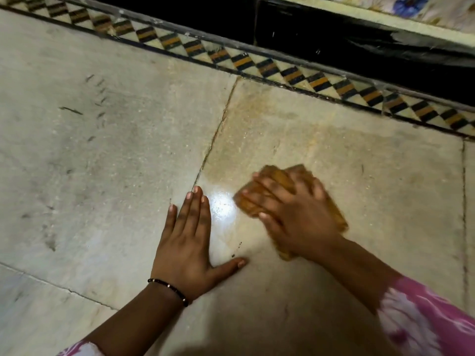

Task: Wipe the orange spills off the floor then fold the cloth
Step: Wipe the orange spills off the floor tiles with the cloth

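Polished stone floor, soft orange cloth

The floor (108,155) is pale stone slabs, smooth, glossy where a light glare (221,204) sits just left of the cloth (259,199); beyond the cloth a dull orange film (259,111) mattes it. The cloth looks soft, woven, bunched. A beaded bracelet (169,289) shines faintly.

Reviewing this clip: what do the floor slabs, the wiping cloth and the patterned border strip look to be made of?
Floor: probably polished stone, perhaps marble; pale, veined, with a glossy glare by the left hand.
Cloth under the right hand: soft fabric, orange-brown, bunched; motion blur hides the weave.
Border strip: seemingly inlaid stone or tile, in black, orange and cream diamonds.
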A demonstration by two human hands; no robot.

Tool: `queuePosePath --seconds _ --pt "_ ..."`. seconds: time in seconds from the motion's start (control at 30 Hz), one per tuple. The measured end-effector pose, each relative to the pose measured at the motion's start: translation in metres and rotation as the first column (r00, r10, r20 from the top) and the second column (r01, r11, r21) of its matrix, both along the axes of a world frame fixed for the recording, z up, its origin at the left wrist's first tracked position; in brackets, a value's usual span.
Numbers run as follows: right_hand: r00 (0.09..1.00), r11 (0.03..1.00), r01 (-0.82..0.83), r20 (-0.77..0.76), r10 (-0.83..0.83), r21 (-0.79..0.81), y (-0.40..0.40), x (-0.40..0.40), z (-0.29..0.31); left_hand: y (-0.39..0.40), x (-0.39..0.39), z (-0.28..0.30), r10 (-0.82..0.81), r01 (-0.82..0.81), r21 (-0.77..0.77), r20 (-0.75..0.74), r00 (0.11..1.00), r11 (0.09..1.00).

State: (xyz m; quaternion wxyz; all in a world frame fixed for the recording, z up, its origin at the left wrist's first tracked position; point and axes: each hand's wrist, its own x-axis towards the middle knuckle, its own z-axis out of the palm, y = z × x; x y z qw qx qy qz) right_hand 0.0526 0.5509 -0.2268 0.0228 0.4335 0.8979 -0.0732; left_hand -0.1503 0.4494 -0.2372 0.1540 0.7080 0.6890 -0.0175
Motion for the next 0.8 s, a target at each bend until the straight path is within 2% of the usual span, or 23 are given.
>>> queuePosePath --seconds 0.1,0.2,0.27,0.3,0.33,0.4,0.43,0.5,0.53,0.6,0.67,0.73,0.8 --pt "0.967 0.967 0.253 0.038 -0.252 -0.025 0.019 0.067 0.008 0.000 0.003 0.000 0.005 -0.005 0.006 -0.010 1.000 1.000" --pt "0.819 0.815 0.574 -0.052 -0.572 0.076 0.085 0.065 0.004 0.000 0.005 0.001 0.001 -0.001 0.011 -0.028 1.000 1.000" --pt "0.726 0.723 0.688 -0.094 -0.681 0.067 0.131 0.030 0.000 0.000 0.005 0.001 -0.005 0.005 0.008 -0.036 0.999 1.000" --pt "0.736 0.734 0.677 -0.083 -0.672 0.058 0.144 0.008 -0.001 0.001 0.005 0.001 -0.008 0.008 0.007 -0.040 0.999 1.000" --pt "0.791 0.790 0.612 -0.067 -0.608 0.047 0.147 -0.015 -0.003 0.001 0.005 0.001 -0.008 0.009 0.005 -0.045 0.999 1.000" --pt "0.928 0.929 0.370 -0.064 -0.367 0.036 0.123 -0.052 0.000 0.001 0.004 0.001 -0.005 0.005 0.003 -0.051 0.999 1.000" --pt "0.969 0.970 0.239 -0.080 -0.236 0.038 0.101 -0.059 0.002 0.001 0.004 0.000 -0.005 0.005 0.001 -0.052 0.999 1.000" --pt "0.993 0.996 0.039 -0.112 -0.030 0.075 0.057 -0.046 0.005 0.001 0.003 -0.001 -0.008 0.008 0.003 -0.049 0.999 1.000" --pt "0.992 0.997 0.012 -0.126 -0.003 0.076 0.040 -0.028 0.004 0.001 0.002 -0.001 -0.014 0.014 0.005 -0.049 0.999 1.000" --pt "0.994 0.995 0.085 -0.076 -0.080 0.062 0.031 0.013 0.001 0.000 0.000 -0.003 -0.015 0.015 0.003 -0.041 0.999 1.000" --pt "0.966 0.962 0.257 -0.024 -0.256 0.086 0.051 0.041 0.004 0.000 0.002 -0.002 -0.018 0.018 0.009 -0.036 0.999 1.000" --pt "0.908 0.899 0.419 -0.040 -0.417 0.127 0.088 0.037 0.003 0.000 0.002 -0.002 -0.017 0.017 0.012 -0.029 0.999 1.000" --pt "0.850 0.845 0.526 -0.092 -0.519 0.093 0.133 0.008 0.002 0.000 0.003 0.000 -0.016 0.016 0.009 -0.020 1.000 1.000"
